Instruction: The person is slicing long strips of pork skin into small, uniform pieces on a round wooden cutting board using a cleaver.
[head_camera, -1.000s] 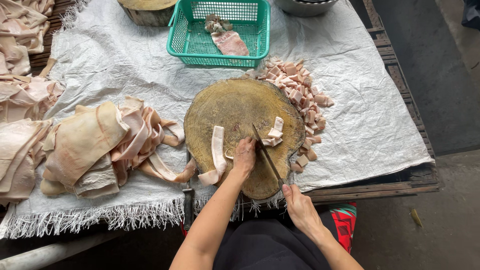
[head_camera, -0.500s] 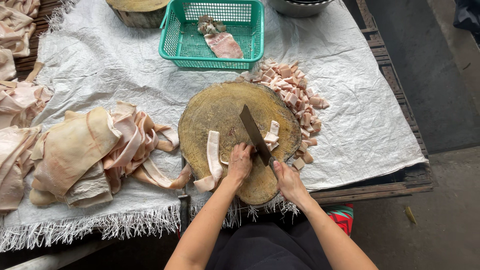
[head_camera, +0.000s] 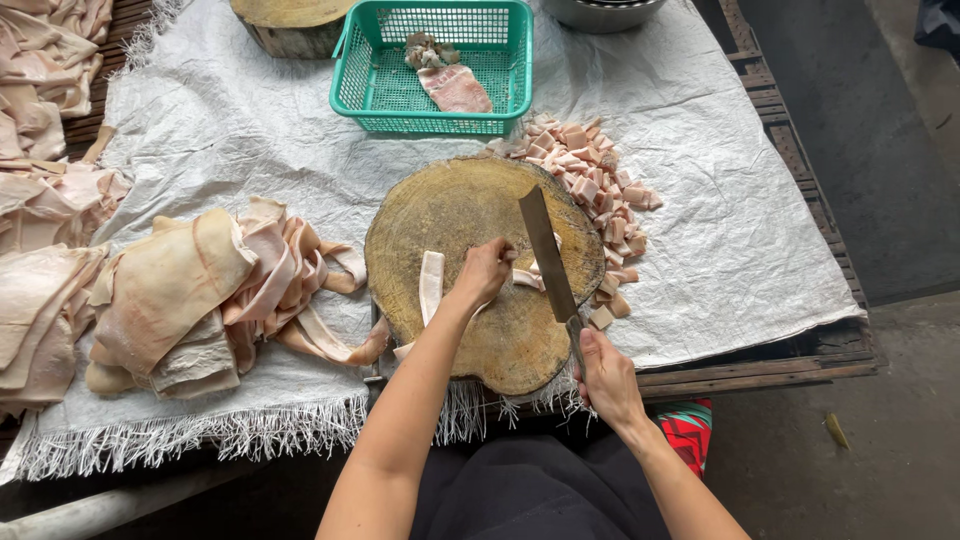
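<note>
My right hand (head_camera: 606, 375) is closed around the handle of the cleaver (head_camera: 548, 258), at the 5 o'clock edge of the round wooden chopping block (head_camera: 450, 215). The blade lies across the block, pointing toward 12 o'clock. My left hand (head_camera: 485, 270) is curled, fingers pressing down a pale meat strip (head_camera: 524, 277) just left of the blade, near the block's centre. A second strip (head_camera: 431, 285) lies at 7 o'clock. Cut pieces (head_camera: 590, 185) are heaped off the block at 2 o'clock on the table sheet (head_camera: 720, 230). A green basket (head_camera: 440, 60) stands at 12 o'clock.
</note>
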